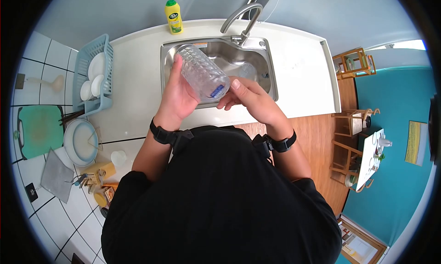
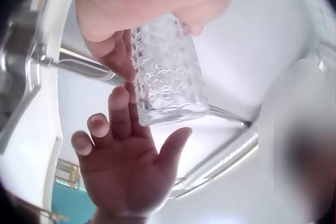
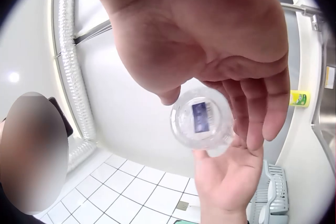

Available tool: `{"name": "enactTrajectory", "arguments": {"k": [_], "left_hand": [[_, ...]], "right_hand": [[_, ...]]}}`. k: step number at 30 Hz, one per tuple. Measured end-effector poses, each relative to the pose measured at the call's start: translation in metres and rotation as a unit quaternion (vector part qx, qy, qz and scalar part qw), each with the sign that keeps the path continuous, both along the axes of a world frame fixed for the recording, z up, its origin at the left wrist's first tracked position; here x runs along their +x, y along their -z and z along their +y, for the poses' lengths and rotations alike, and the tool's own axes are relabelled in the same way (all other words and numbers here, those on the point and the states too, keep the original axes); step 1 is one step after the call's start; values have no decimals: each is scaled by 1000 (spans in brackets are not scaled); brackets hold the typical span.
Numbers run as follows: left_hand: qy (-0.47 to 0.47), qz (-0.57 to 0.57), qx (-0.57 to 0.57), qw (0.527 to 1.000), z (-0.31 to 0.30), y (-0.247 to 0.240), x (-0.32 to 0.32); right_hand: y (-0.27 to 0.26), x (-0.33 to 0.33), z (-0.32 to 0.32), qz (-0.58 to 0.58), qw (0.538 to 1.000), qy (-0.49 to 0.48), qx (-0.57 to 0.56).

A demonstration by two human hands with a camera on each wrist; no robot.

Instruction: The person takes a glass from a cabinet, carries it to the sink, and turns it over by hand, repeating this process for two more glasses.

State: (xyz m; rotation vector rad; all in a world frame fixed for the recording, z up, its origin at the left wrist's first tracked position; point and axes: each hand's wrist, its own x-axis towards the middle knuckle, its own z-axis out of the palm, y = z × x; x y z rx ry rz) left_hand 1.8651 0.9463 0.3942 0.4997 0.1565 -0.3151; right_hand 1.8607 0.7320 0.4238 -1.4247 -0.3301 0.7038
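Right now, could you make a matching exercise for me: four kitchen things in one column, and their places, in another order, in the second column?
Things:
1. patterned drinking glass
2. yellow bottle with green cap
3. light blue dish rack
4. green cutting board

Places:
A. behind the sink, left of the tap
B. on the tiled surface, far left
C. in the left hand, above the sink
D. on the counter, holding white dishes

Pairs: 1-C, 2-A, 3-D, 4-B.

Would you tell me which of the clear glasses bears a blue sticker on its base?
The faceted glass, which the left hand grips above the sink. The other glass sits down inside it, held by no hand and with no sticker visible.
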Motion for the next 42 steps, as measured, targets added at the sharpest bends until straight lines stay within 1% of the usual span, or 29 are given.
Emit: {"name": "enactTrajectory", "arguments": {"k": [1, 2, 3, 4, 5, 6, 7, 8, 10, 11, 12, 13, 14, 20, 24, 26, 28, 29, 30, 31, 32, 34, 35, 37, 38, 39, 40, 42], "left_hand": [[0, -1, 0, 1000, 1, -2, -2], [-26, -63, 77, 995, 2, -3, -3], [-53, -125, 153, 979, 3, -5, -5], [-53, -126, 153, 979, 3, -8, -8], [-97, -208, 249, 941, 1, -13, -12], [-140, -286, 340, 885, 0, -18, -17], [-132, -312, 374, 863, -3, -29, -22], [-132, -312, 375, 863, -4, -36, -24], [-109, -444, 483, 747, -6, -45, -28], [-107, -445, 482, 747, -7, -47, -28], [-127, -479, 482, 723, -9, -48, -26], [-147, -512, 481, 696, -11, -49, -25], [-146, -513, 480, 696, -12, -48, -24], [-144, -503, 470, 711, -17, -42, -24], [-138, -477, 455, 739, -22, -42, -25], [-131, -465, 455, 748, -25, -42, -24], [-108, -389, 460, 790, -26, -34, -26], [-100, -390, 457, 793, -30, -32, -25], [-95, -380, 429, 814, -36, -30, -23], [-89, -370, 400, 834, -42, -28, -22], [-78, -373, 395, 836, -49, -26, -21], [-36, -352, 371, 858, -67, -24, -22], [-25, -359, 366, 858, -79, -23, -22], [5, -343, 324, 882, -106, -25, -30], [17, -354, 320, 879, -122, -26, -34], [27, -401, 330, 854, -138, -28, -39], [35, -448, 337, 827, -155, -29, -45], [50, -487, 322, 810, -189, -23, -62]], "right_hand": [[0, 1, -1, -2, 999, -15, -37], [3, 1, -1, -3, 999, -16, -37], [6, 0, 2, 22, 1000, 3, 8], [8, -1, 5, 47, 997, 22, 52], [8, -2, 8, 46, 997, 21, 52], [6, -3, 12, 82, 989, 37, 119], [4, -4, 15, 118, 974, 52, 185], [-1, -3, 15, 119, 974, 52, 185], [-12, -2, 14, 132, 966, 39, 221], [-13, -2, 14, 138, 963, 63, 222], [-14, -1, 14, 138, 963, 65, 222], [-16, 2, 14, 113, 969, 68, 211], [-17, 3, 14, 88, 973, 70, 200], [-22, 4, 7, 62, 979, 79, 179], [-16, 3, 4, 53, 976, 99, 186], [-18, 0, -1, 56, 984, 102, 135], [-13, -4, -7, 74, 984, 118, 112], [-11, -6, -14, 83, 988, 98, 92], [-7, -9, -20, 92, 990, 79, 72], [-1, -14, -23, 107, 987, 98, 74], [1, -19, -30, 109, 985, 110, 74], [2, -31, -49, 117, 986, 100, 68], [2, -39, -57, 122, 982, 124, 69], [2, -59, -79, 111, 981, 147, 63], [3, -68, -91, 103, 981, 157, 54], [9, -80, -109, 118, 979, 146, 76], [9, -91, -122, 109, 977, 162, 81], [7, -120, -151, 64, 968, 205, 127]]}}
